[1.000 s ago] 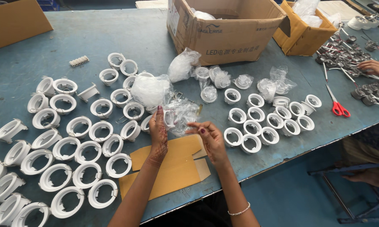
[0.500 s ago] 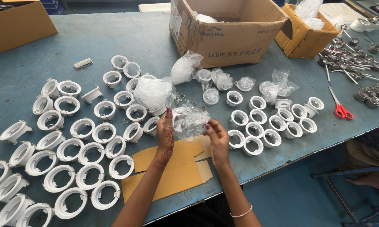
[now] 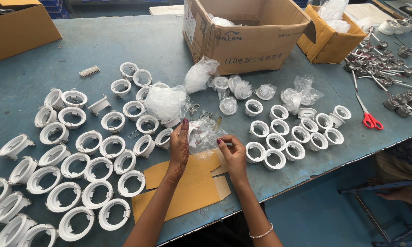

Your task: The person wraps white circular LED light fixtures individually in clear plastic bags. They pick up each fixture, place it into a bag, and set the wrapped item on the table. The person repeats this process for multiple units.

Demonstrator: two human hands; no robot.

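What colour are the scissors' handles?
Red; the scissors lie at the table's right side, clearest in the head view.

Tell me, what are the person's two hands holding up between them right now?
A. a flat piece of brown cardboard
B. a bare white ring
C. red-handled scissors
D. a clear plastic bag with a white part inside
D: the left hand and right hand grip a crinkled clear plastic bag above the table; the scissors and cardboard lie untouched.
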